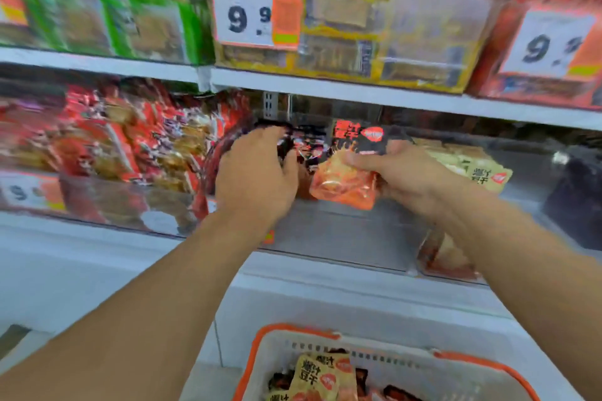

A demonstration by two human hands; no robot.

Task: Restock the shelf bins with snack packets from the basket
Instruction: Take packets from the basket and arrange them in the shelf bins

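The right hand pinches a black-and-orange snack packet over the clear shelf bin. Just left of it, the left hand, palm down, curls over dark packets. Below both outstretched arms sits the basket holding more packets.

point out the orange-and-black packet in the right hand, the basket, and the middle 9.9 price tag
orange-and-black packet (346, 180): head view, clear orange lower half
basket (294, 330): head view, orange rim
9.9 price tag (242, 15): head view, white part

Black-and-orange packet, orange-rimmed white basket
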